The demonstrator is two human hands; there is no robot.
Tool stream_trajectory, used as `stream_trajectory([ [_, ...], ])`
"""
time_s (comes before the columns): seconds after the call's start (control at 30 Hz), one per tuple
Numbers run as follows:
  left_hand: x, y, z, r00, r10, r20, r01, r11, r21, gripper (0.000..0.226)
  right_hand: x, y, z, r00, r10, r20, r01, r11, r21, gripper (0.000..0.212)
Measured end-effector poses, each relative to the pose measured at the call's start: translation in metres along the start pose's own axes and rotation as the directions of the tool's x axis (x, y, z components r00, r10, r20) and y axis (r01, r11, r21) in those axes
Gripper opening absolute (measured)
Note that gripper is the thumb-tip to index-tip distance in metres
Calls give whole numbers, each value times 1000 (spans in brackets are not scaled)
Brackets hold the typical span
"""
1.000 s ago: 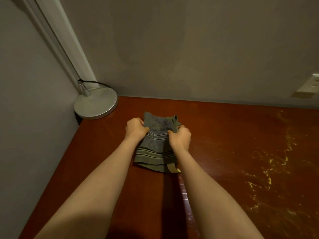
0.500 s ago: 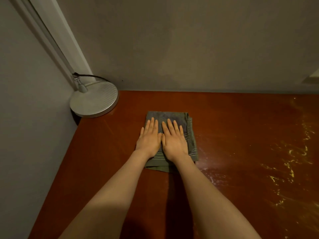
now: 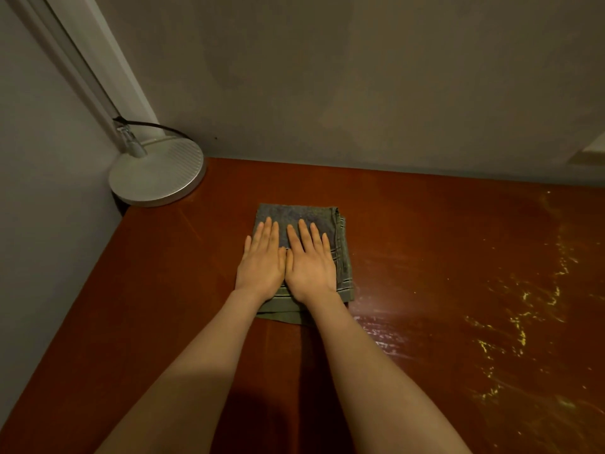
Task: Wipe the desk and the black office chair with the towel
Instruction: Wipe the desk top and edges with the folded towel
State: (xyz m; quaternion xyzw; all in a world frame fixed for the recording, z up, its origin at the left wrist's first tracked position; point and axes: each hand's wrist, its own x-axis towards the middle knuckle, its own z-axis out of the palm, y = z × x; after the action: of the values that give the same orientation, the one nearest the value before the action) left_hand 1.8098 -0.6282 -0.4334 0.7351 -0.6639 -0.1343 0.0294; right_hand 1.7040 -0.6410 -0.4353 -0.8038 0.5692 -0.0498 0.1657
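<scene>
Grey-green towel (image 3: 296, 213) lay folded on reddish desk (image 3: 425, 244), near lamp base (image 3: 156, 176). Left hand (image 3: 262, 260) and right hand (image 3: 310, 263) pressed flat on it, fingers spread, gripping nothing. Smears remained at right; chair out of view, probably unwiped.

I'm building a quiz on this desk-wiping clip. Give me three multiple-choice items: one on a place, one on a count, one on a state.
1. Where does the lamp base stand?
A. the desk's far left corner
B. the desk's near right edge
C. on the towel

2. How many hands rest on the towel?
A. none
B. one
C. two

3. How does the towel lie?
A. crumpled in a ball
B. folded flat
C. hanging off the edge

Answers: 1 A, it sits by the wall corner; 2 C, left hand and right hand press side by side; 3 B, layered edges show on the desk.
</scene>
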Motion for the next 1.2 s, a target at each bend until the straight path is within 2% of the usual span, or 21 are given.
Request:
stream_trajectory([
  [0.4, -9, 69, 15, 1000, 10, 19, -10, 1000, -11, 55, -25, 62, -17, 1000, 18, -8, -19, 1000, -24, 52],
  [1.2, -19, 325, 75, 948, 310, 76, -308, 951, -36, 55, -138, 293, -90, 948, 312, -55, -315, 948, -42, 52],
])
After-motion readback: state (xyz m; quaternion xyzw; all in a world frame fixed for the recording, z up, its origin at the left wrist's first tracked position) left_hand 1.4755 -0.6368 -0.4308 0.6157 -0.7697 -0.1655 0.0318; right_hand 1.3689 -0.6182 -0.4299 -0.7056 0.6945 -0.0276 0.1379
